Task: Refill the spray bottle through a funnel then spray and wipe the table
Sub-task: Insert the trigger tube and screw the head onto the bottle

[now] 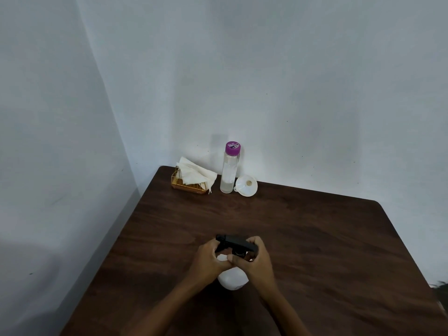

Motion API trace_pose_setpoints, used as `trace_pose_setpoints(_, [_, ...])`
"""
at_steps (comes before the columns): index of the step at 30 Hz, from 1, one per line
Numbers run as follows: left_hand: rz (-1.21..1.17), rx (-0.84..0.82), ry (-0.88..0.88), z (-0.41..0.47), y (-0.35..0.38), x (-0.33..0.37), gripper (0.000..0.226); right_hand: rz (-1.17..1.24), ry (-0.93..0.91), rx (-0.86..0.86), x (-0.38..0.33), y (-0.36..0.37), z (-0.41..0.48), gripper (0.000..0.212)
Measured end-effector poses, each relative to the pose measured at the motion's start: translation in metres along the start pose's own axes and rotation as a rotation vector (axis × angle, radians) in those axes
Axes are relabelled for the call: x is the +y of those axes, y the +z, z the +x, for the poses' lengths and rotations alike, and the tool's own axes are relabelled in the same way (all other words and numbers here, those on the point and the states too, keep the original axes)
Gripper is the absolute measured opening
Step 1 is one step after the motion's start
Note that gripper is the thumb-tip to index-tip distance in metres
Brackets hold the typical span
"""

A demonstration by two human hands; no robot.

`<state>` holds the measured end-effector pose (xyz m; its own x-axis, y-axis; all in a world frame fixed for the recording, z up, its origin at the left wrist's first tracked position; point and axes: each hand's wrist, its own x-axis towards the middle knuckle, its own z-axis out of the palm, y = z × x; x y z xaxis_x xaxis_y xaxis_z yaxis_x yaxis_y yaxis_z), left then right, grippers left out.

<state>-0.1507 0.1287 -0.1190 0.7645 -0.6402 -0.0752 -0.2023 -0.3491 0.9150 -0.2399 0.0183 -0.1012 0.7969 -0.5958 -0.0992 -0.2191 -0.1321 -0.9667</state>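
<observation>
Head view showed the white plastic spray bottle (pixel 232 280) standing near the front of the dark wooden table (pixel 315 238), between both hands. The left hand (pixel 208 261) gripped its neck; the right hand (pixel 254 260) was curled round the collar beneath the black trigger head (pixel 236 242). Judged step: unscrewing the head. Recommended: hold the body firm and upright with the left, turn only the collar, then lift the head straight up. Well apart, by the far wall, stood a clear water bottle with a purple cap (pixel 229 173), a white plastic funnel (pixel 247 186) lying just beside it, and a gold wire holder (pixel 189 186) of white tissues (pixel 194 173).
</observation>
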Motion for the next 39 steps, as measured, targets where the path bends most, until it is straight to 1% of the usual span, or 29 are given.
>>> trace_pose_setpoints(1, [0.002,-0.005,-0.001,0.0,0.0,0.0,0.031,0.004,0.005,-0.02,0.0,-0.002,-0.001,0.041])
trace_pose_setpoints(4, [-0.049,-0.005,-0.003,0.0,0.0,0.001,0.032,0.041,0.014,-0.123,0.003,-0.011,-0.004,0.067])
trace_pose_setpoints(5, [-0.063,-0.011,-0.001,0.0,0.0,0.002,0.034,0.047,0.013,-0.139,0.003,-0.013,-0.005,0.066])
trace_pose_setpoints(7, [-0.075,-0.025,0.003,0.0,0.001,0.002,0.042,0.052,0.008,-0.122,0.002,-0.015,-0.006,0.05])
trace_pose_setpoints(9, [-0.082,-0.018,-0.003,0.0,0.001,0.002,0.045,0.069,0.01,-0.082,0.003,-0.015,-0.006,0.036])
trace_pose_setpoints(11, [-0.056,-0.016,-0.013,0.0,0.0,0.001,0.044,0.084,0.018,-0.052,0.004,-0.014,-0.005,0.032])
trace_pose_setpoints(13, [-0.033,-0.023,-0.01,0.001,0.0,0.0,0.043,0.065,0.015,-0.032,0.004,-0.012,-0.003,0.034])
trace_pose_setpoints(16, [0.0,-0.008,0.005,0.002,0.0,0.001,0.032,0.021,-0.027,-0.006,0.002,-0.007,0.002,0.033])
trace_pose_setpoints(21, [0.003,-0.033,0.022,0.001,-0.002,0.001,0.033,0.006,-0.006,-0.012,0.003,0.0,0.001,0.041])
trace_pose_setpoints(24, [-0.026,-0.042,0.03,0.001,-0.003,0.001,0.036,0.048,0.012,-0.113,0.007,-0.007,-0.001,0.064])
trace_pose_setpoints(25, [-0.035,-0.042,0.033,0.001,-0.002,0.001,0.037,0.051,0.019,-0.14,0.008,-0.01,-0.002,0.065])
trace_pose_setpoints(26, [-0.042,-0.038,0.032,0.0,-0.002,0.001,0.037,0.052,0.023,-0.145,0.008,-0.013,-0.002,0.057])
trace_pose_setpoints(28, [-0.046,-0.027,0.028,0.0,-0.001,0.001,0.037,0.054,0.02,-0.108,0.008,-0.017,-0.003,0.035])
trace_pose_setpoints(29, [-0.039,-0.025,0.03,0.0,-0.001,0.001,0.037,0.058,0.02,-0.089,0.007,-0.017,-0.003,0.03])
trace_pose_setpoints(35, [0.024,0.009,0.028,0.001,0.0,0.0,0.03,0.027,-0.01,-0.028,0.005,-0.011,0.002,0.03])
trace_pose_setpoints(39, [0.039,-0.002,0.031,0.001,-0.001,-0.001,0.03,0.016,-0.023,-0.004,0.007,-0.005,0.003,0.03])
